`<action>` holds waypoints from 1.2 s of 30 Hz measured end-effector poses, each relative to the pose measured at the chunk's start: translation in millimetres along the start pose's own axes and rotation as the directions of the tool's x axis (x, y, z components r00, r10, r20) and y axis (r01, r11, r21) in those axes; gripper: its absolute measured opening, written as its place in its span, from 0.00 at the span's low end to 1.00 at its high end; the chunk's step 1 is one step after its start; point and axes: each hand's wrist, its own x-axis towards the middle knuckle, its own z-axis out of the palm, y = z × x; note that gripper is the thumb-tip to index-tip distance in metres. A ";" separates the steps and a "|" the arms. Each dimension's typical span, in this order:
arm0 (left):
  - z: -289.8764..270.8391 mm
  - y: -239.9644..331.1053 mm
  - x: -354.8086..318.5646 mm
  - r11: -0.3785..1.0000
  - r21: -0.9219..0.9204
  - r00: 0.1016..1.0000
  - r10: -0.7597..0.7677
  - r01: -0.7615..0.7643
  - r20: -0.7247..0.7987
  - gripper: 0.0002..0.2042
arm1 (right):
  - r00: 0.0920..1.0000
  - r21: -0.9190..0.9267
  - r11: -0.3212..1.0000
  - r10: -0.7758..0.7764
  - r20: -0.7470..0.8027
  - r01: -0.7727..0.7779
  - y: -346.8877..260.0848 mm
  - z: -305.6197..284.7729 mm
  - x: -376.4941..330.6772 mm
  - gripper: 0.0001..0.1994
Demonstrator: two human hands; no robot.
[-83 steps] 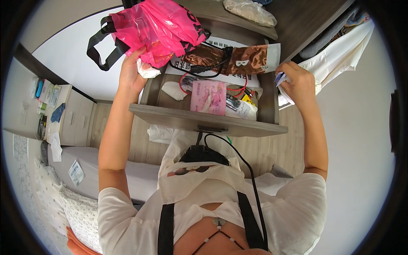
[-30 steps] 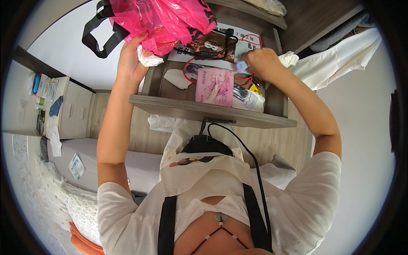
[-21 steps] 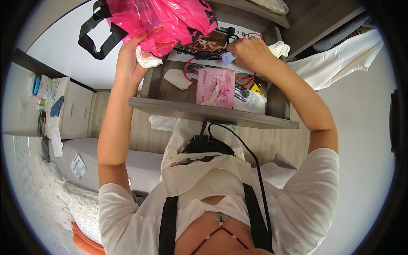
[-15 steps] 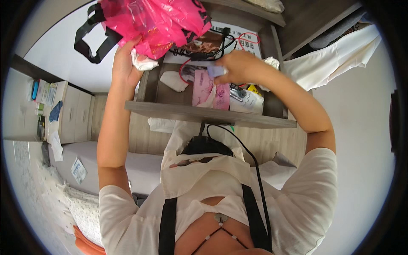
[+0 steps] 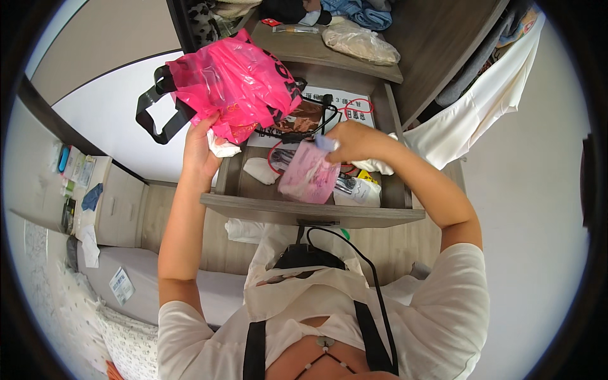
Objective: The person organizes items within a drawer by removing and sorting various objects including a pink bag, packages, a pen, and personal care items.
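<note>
the left hand (image 5: 201,152) is clenched around the gathered mouth of a bright pink plastic bag (image 5: 235,85) with black handles, holding it up at the far left over an open wooden drawer (image 5: 304,212); a bit of white tissue (image 5: 221,149) shows pressed between palm and bag. the right hand (image 5: 351,139) is closed, fingers pinched on the top edge of a pale pink pouch (image 5: 309,179), which hangs tilted just above the drawer's contents, near its middle.

what has changed: a few seconds ago the right hand was out at the right edge of the drawer by the hanging white cloth (image 5: 481,114), and the pink pouch stood upright inside the drawer. over the last second that hand swept left across the drawer and took hold of the pouch, which is now lifted off its spot and slanted. the bag has stayed raised in the left hand throughout, shifting only slightly. so the pouch has gone from stored to held, and it now sits between drawer and bag, just right of and below the bag's mouth.

still in the drawer: a white oval thing (image 5: 259,170), tangled cables (image 5: 297,130) and a white tube (image 5: 358,190).
</note>
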 end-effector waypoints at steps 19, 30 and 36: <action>-0.9 4.9 -3.9 0.966 0.243 0.995 0.069 -0.084 0.071 0.14 | 0.804 0.342 0.928 0.314 -0.505 -0.148 63.9 -40.4 -16.9 0.14; 9.6 1.3 -7.6 0.969 0.228 0.995 0.097 -0.093 -0.006 0.12 | 0.768 -0.221 0.915 0.133 -0.626 -0.339 42.3 -38.6 -20.8 0.13; 6.4 2.9 -7.4 0.965 0.242 0.995 0.102 -0.101 0.008 0.12 | 0.989 -0.386 0.921 0.098 0.107 -0.049 23.3 -3.2 -34.2 0.11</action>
